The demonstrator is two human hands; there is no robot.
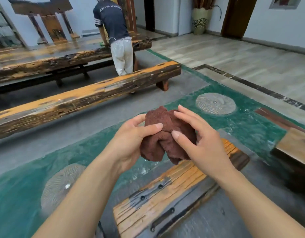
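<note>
Left hand [131,136], right hand [205,145] pinching cloth [156,148], ends downward

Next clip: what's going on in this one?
A person holds a bunched brown cloth in both hands, up in the air above a small wooden bench. The left hand grips it with the thumb across the front. The right hand has its thumb on it and its fingers over the top. Further back, a second person leans over a long wooden table.

Behind the long wooden bench [90,95] stands a rough slab table [45,60]; right of the bench, pale, perhaps tiled floor [234,54].
</note>
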